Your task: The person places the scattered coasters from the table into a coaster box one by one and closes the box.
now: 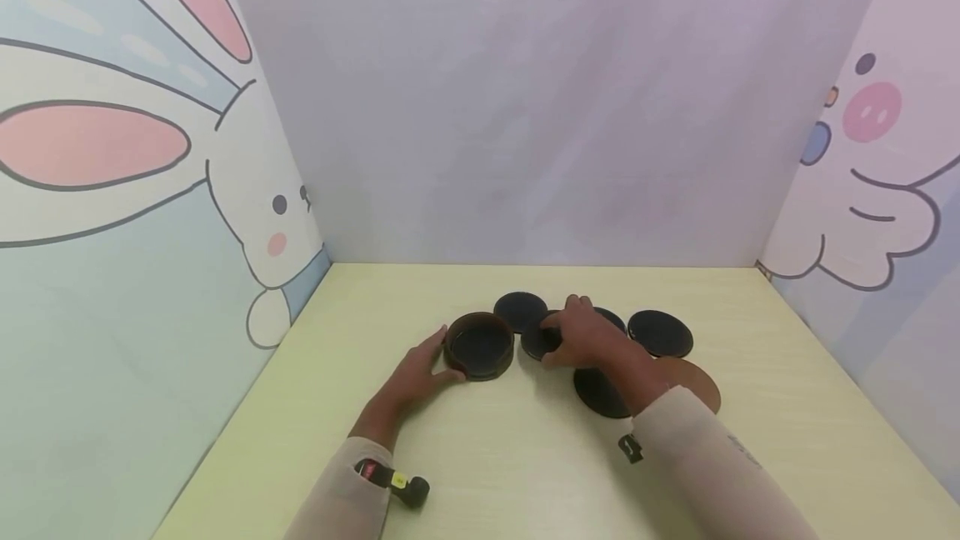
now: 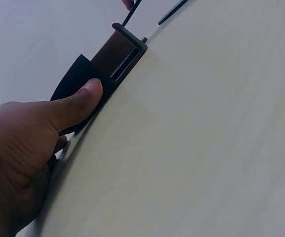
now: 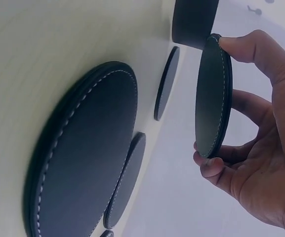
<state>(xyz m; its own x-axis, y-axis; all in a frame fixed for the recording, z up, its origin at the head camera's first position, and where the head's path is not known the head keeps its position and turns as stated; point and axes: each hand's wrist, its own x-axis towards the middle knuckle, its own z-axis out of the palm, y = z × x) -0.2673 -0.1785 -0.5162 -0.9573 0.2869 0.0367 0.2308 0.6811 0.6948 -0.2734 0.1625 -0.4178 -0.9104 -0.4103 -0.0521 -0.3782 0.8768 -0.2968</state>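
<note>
My left hand (image 1: 415,372) grips the side of a round, dark coaster holder (image 1: 491,374), thumb on the near side and fingers on the far side. The left wrist view shows my thumb pressed on its black outer wall (image 2: 70,86), beside a brown section. Just right of the holder, my right hand (image 1: 581,336) pinches a round black coaster (image 3: 214,98) by its edges, between thumb and fingertips. This coaster has pale stitching round the rim and is raised above the table, tilted on edge in the right wrist view.
Behind the holder lies another black coaster (image 1: 521,312). More are spread to the right: one at the far right (image 1: 660,333), one under my right forearm (image 1: 600,392), and a brown disc (image 1: 696,382) partly hidden by the sleeve. Printed walls enclose the pale table (image 1: 480,473).
</note>
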